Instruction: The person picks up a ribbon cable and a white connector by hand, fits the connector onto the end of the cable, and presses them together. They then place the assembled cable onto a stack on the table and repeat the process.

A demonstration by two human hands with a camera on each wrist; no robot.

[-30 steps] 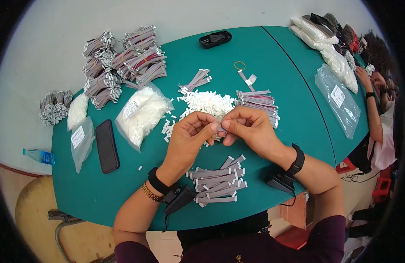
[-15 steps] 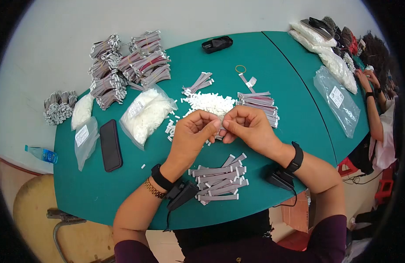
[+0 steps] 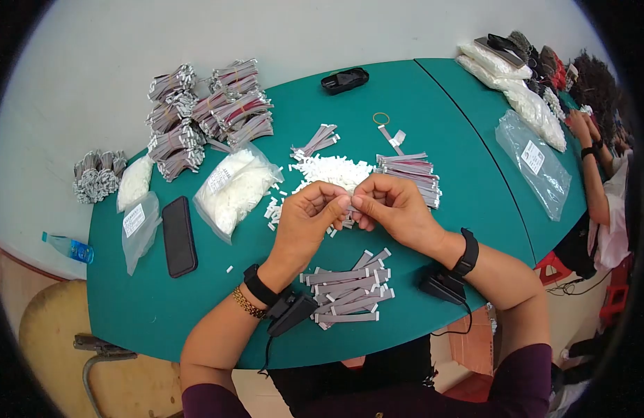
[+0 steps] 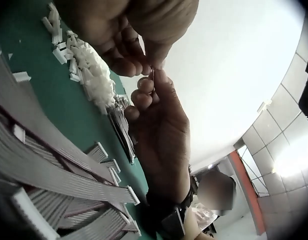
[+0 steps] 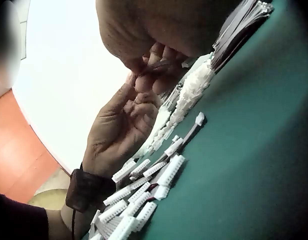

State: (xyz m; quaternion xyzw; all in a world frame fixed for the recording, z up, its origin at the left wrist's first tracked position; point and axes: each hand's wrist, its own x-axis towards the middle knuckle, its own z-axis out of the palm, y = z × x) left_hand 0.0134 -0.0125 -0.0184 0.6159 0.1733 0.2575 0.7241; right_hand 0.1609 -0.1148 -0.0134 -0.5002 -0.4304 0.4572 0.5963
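Green tabletop [image 3: 447, 125] lay beneath a pinched ribbon cable [image 3: 350, 207].
Left hand [image 3: 313, 216] and right hand [image 3: 395, 209] gripped it together; white connector housings [image 3: 332, 172] lay just beyond the grip, finished-ended cables [image 3: 346, 287] nearer the body.

The tabletop [image 3: 440, 104] is smooth and matt. The cables [image 4: 69, 170] look like matt plastic, finely ribbed lengthwise, with hard white plastic connectors [image 5: 171, 170] on their ends. The white pieces [image 3: 332, 171] look like plastic too. The flat bag [image 3: 553, 191] is clear, creased, glossy plastic; its label [image 3: 533, 157] looks like smooth paper. The phone [image 3: 179, 237] has a dark, glassy face. The bracelet [image 3: 247, 303] is shiny gold-coloured metal, the wristband [image 3: 260, 284] matt black. The sleeve [image 3: 214, 400] is matt cloth. The bottle [image 3: 66, 246] is clear, shiny plastic; the box [image 3: 473, 345] looks like matt cardboard.
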